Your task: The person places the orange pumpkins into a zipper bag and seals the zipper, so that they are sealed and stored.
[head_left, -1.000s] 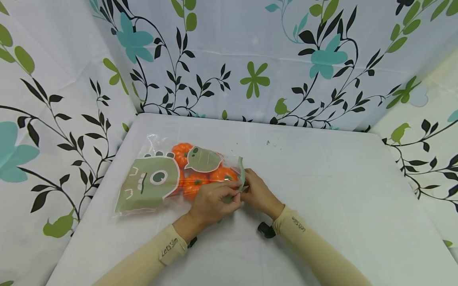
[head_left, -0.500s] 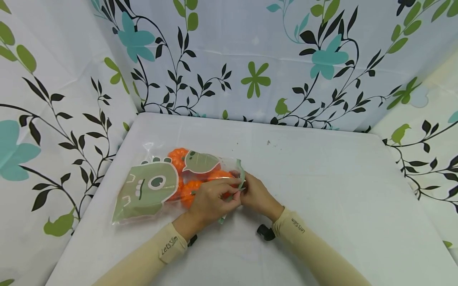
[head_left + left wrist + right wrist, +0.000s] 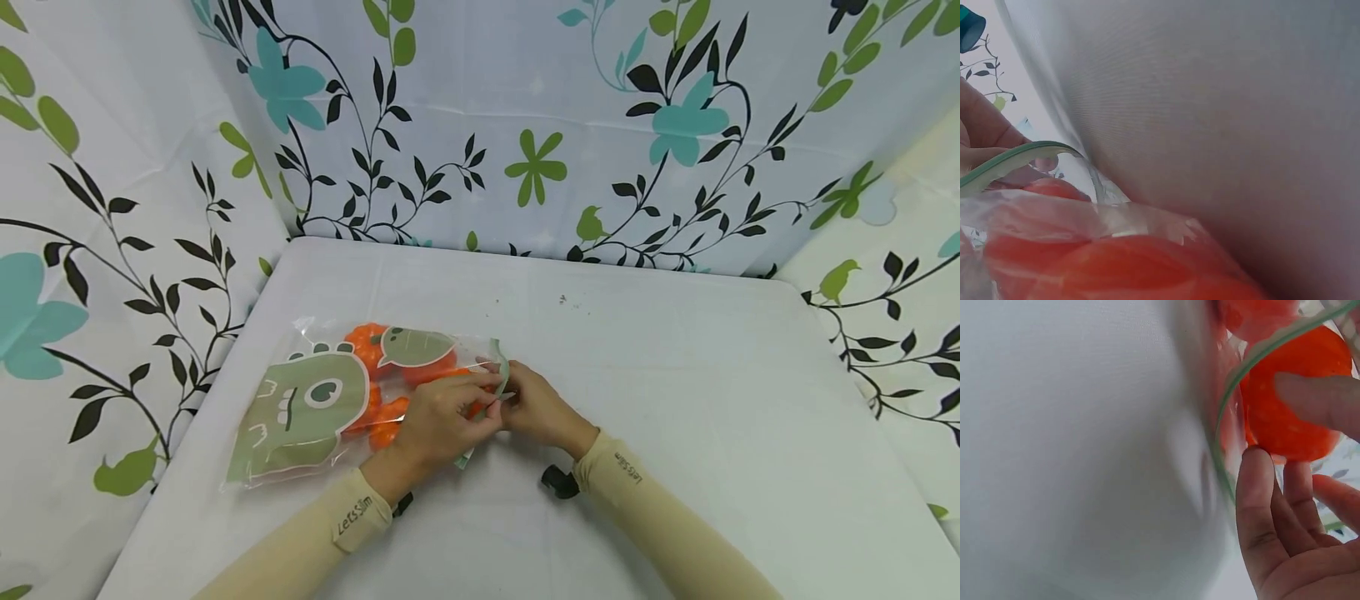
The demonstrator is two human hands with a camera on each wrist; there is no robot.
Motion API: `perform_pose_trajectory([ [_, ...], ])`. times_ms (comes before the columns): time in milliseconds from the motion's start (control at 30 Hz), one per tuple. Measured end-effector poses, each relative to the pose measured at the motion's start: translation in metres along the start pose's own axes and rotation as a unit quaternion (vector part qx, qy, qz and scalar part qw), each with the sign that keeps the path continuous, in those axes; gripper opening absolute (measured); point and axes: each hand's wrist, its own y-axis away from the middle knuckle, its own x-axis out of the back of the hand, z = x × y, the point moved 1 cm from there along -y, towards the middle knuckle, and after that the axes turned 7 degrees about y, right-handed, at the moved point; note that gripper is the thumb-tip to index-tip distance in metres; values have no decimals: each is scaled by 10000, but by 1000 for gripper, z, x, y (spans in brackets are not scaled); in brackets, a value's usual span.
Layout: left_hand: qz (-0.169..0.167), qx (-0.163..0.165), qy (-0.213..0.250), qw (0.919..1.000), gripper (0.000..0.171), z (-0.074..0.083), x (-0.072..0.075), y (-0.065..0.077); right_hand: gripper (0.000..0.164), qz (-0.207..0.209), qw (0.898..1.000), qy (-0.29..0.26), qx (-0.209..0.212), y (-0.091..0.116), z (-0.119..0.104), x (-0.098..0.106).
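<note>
A clear plastic bag (image 3: 315,417) printed with a green cartoon monster lies on the table, its green-edged mouth toward the right. Several orange toy pumpkins (image 3: 366,342) show through it. At that mouth my left hand (image 3: 442,417) pinches the near part of the edge between thumb and fingers. Opposite, my right hand (image 3: 543,408) holds the far part, its fingers partly hidden behind the plastic. In the right wrist view, a finger or thumb overlaps an orange pumpkin (image 3: 1300,419) just inside the green rim (image 3: 1225,394). The left wrist view has orange shapes (image 3: 1135,269) close under the film.
The white table (image 3: 697,400) extends far to the right of the bag. Patterned curtains (image 3: 525,108) enclose it at the back and both sides. Small black devices (image 3: 559,482) sit under the wrists, and small dark specks (image 3: 564,300) mark the cloth toward the back.
The bag and its pumpkins have shifted left and toward me, its printed end swinging nearer. Both hands stay almost in place at the mouth, still holding the edge.
</note>
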Motion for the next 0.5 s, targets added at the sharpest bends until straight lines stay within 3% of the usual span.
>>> perform_pose_trajectory([
  [67, -20, 14, -14, 10000, 6, 1, 0, 0, 55, -61, 9996, -255, -139, -1, 3, -1],
  [133, -50, -32, 19, 10000, 7, 1, -1, 0, 44, -99, 9993, -302, -202, -2, 4, -3],
  [333, -110, -474, 38, 9988, 7, 4, -6, 0, 26, -51, 9977, 661, 148, -1, -2, -9],
  [500, -2, -530, 12, 9986, 8, 3, -6, 0, 24, 268, 9936, 1007, 444, -2, -5, -12],
])
